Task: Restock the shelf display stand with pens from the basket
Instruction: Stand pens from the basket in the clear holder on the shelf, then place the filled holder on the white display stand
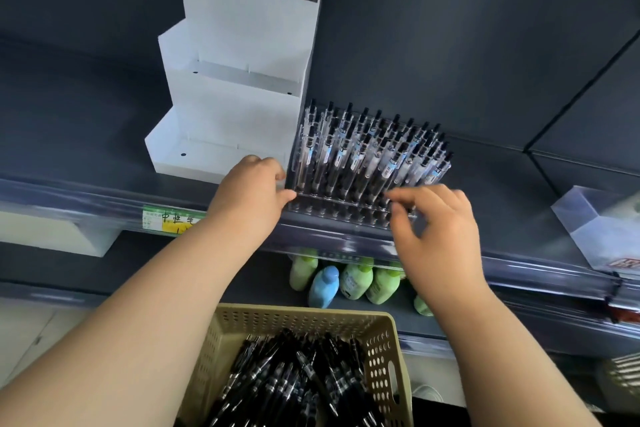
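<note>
A clear acrylic display stand [346, 210] sits on the dark shelf, its back rows filled with several upright clear pens [367, 149] with black caps; the front row of holes looks bare. My left hand [251, 189] grips the stand's left front corner. Fingers of my right hand [433, 218] curl at the stand's right front edge; what they pinch, if anything, is hidden. Below, a beige perforated basket [301, 322] holds several black pens [294, 385].
A white stepped display box [228, 107] stands left of the stand, with dark pens in its top tier. Green and blue bottles [346, 281] stand on the lower shelf. A clear box [595, 218] sits at the right. A price label [169, 218] marks the shelf rail.
</note>
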`<action>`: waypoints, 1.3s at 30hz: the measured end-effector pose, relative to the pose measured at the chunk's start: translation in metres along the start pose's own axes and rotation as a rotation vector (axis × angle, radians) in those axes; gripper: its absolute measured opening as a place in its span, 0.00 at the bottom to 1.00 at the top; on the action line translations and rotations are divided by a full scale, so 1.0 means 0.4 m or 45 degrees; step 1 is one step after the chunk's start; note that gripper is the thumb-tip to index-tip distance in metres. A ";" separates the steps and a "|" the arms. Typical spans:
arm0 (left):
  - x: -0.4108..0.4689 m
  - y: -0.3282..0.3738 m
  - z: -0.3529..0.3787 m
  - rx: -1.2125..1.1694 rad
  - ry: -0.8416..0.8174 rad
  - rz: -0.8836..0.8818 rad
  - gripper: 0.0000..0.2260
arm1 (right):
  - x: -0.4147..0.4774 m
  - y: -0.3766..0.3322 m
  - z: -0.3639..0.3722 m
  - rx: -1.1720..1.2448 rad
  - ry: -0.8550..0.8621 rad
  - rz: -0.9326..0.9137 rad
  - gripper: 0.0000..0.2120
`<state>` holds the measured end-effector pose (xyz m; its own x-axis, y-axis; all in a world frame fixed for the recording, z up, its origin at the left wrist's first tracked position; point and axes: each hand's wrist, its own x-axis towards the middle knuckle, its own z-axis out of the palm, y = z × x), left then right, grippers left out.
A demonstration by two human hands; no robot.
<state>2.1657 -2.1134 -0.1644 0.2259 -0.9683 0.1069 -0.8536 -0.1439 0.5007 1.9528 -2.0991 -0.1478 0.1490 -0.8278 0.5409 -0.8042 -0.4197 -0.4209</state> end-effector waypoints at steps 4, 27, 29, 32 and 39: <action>-0.021 -0.008 0.002 0.207 -0.167 -0.039 0.16 | 0.003 0.103 -0.014 -0.176 -0.370 0.394 0.06; -0.013 0.036 0.057 0.457 -0.089 -0.001 0.19 | 0.033 0.144 0.037 -0.188 -0.551 0.406 0.22; -0.016 0.038 0.051 0.447 -0.067 0.017 0.20 | 0.034 0.149 0.026 -0.220 -0.522 0.384 0.15; -0.023 0.044 0.037 0.392 0.025 0.036 0.21 | 0.040 0.146 0.009 -0.249 -0.475 0.373 0.21; -0.038 0.051 -0.033 0.347 0.159 0.084 0.21 | 0.064 0.091 -0.057 -0.235 -0.418 0.286 0.30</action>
<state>2.1513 -2.0990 -0.1444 0.2076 -0.9470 0.2450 -0.9589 -0.1476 0.2421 1.9142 -2.1270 -0.1329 0.1098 -0.9779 0.1781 -0.9224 -0.1670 -0.3482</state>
